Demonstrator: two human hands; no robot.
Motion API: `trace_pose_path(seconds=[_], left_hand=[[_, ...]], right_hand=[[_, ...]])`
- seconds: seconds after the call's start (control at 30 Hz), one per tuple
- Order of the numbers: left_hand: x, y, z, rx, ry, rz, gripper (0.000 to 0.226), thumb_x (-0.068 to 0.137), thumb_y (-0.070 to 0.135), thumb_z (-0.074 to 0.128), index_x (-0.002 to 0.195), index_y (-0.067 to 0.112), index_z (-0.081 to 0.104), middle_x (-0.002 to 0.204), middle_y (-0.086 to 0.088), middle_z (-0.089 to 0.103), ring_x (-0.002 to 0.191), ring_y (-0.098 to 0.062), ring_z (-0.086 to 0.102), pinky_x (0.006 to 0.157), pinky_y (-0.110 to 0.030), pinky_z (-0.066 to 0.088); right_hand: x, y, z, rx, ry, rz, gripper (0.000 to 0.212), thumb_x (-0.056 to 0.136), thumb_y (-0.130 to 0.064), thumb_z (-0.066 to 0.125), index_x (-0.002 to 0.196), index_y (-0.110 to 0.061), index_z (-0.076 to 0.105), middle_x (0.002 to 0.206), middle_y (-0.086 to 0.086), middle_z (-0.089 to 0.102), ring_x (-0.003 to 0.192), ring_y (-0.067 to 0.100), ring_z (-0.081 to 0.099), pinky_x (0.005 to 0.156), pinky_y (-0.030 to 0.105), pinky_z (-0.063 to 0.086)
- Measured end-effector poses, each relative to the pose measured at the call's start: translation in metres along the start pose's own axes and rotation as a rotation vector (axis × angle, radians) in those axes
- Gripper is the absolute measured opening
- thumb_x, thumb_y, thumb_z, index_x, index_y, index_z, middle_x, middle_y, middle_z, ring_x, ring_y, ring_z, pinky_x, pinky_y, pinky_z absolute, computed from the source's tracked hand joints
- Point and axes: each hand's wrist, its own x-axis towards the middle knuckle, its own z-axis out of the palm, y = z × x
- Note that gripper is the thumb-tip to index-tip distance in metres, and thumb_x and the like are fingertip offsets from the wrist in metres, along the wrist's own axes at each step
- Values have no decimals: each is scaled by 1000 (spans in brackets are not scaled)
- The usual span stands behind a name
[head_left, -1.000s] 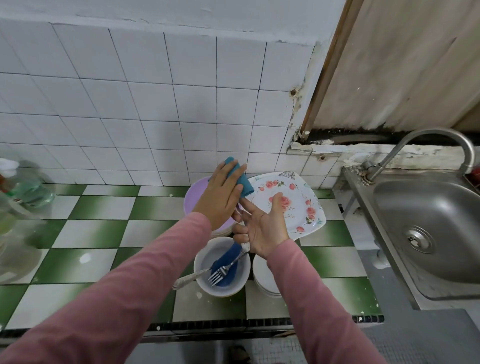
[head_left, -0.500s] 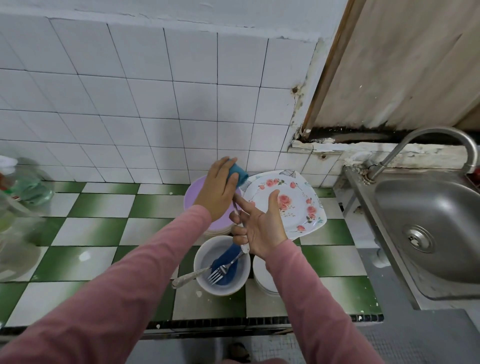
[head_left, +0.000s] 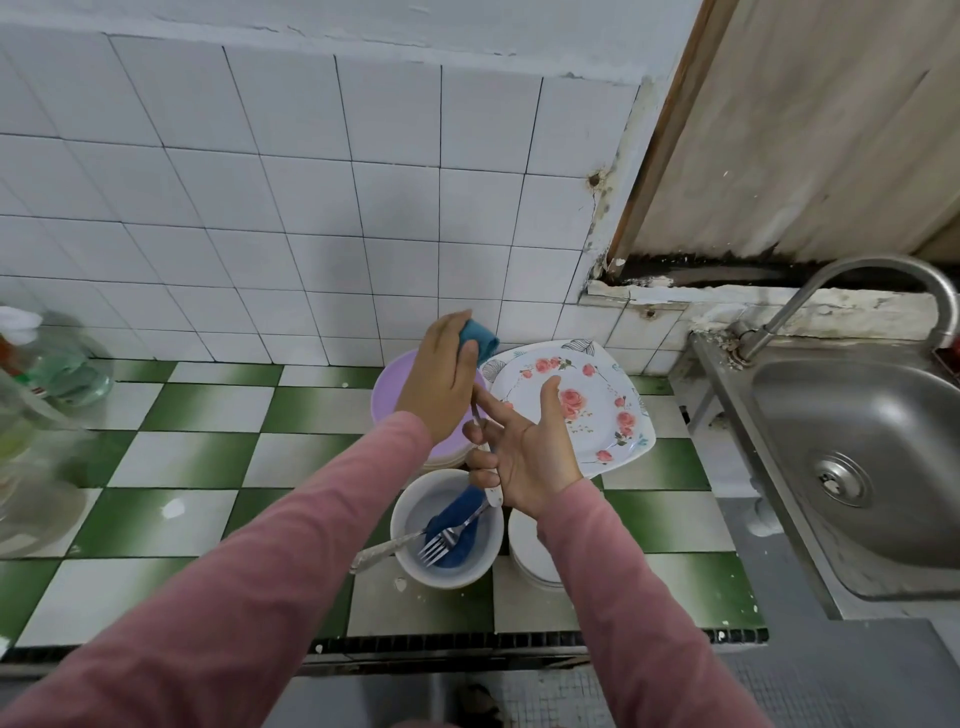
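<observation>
My left hand (head_left: 441, 379) grips a blue sponge (head_left: 480, 340) above the purple plate (head_left: 387, 400), and the sponge covers the top end of a utensil. My right hand (head_left: 527, 452), palm up, holds that utensil (head_left: 492, 493) upright by its white handle between curled fingers. Its thin metal stem runs up to the sponge and its head is hidden. Just below my hands stands a white bowl (head_left: 410, 551) holding a fork (head_left: 441, 540) and a blue cloth (head_left: 462, 512).
A white plate with pink roses (head_left: 592, 410) lies behind my right hand. A stack of white bowls (head_left: 530, 561) stands right of the white bowl. A steel sink (head_left: 857, 457) with a faucet (head_left: 857, 270) is on the right, and clear bottles (head_left: 52, 369) on the left of the green-and-white tiled counter.
My left hand with the sponge has shifted slightly up along the utensil and closed more tightly around the sponge. My right hand has stayed almost still.
</observation>
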Motion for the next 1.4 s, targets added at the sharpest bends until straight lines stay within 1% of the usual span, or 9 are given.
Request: trace_pose_path(seconds=[0.2,0.33,0.5,0.77,0.87,1.03,1.2,1.27,1.4], left_hand=[[-11,3,0,-154,63,-35,41,105,13,38,146,11,35,147,-2,37,129,-11,38,101,-1,27],[-8,5,-3,-452,59,-230,48,103,29,46,149,21,33,144,7,39,132,-14,43,109,-28,41],[-9,8,-2,-417,32,-205,61,96,31,59,150,22,31,137,11,42,114,7,48,89,-6,44],[-4,5,-6,-431,200,-304,34,102,32,49,134,21,49,111,7,61,103,-12,57,89,-23,47],[-15,10,-2,-315,88,-184,43,103,26,48,145,22,42,134,4,53,116,-6,53,99,-13,39],[-33,18,9,-192,-166,-55,53,103,18,46,150,37,30,118,0,61,75,2,59,76,-13,47],[-36,18,11,-61,-246,33,58,103,22,46,155,31,21,154,-11,38,114,-22,61,99,-35,50],[-29,23,10,-91,-181,-14,57,104,24,45,154,33,21,155,-9,38,101,-18,65,89,-28,54],[-14,28,4,-37,-74,-22,55,104,22,43,155,19,22,162,4,22,142,-18,37,114,-24,29]], right_hand=[[4,3,5,-6,-1,-10,102,80,-91,19,138,-18,59,81,6,47,58,17,28,52,25,20],[0,1,2,-48,1,3,98,83,-89,17,136,-19,61,80,4,48,57,15,27,53,26,17],[-3,-5,0,-93,1,7,94,85,-86,17,133,-19,62,82,4,47,58,15,26,56,28,15],[-9,-6,-10,9,42,-37,87,88,-82,23,129,-17,64,79,6,48,58,15,26,55,26,16],[-5,-10,-3,-2,66,-86,86,89,-81,23,135,-19,60,79,5,48,57,15,28,56,27,15],[6,-18,1,64,133,-153,85,90,-80,24,135,-18,61,86,7,50,54,16,36,49,24,25],[11,-21,4,0,134,-170,89,86,-85,18,127,-23,67,102,12,57,68,21,49,56,28,32],[7,-19,6,-6,127,-153,89,87,-84,18,133,-21,62,86,7,49,58,17,38,50,26,29],[1,-11,6,8,83,-141,91,86,-85,20,140,-22,57,83,5,43,57,15,33,48,25,27]])
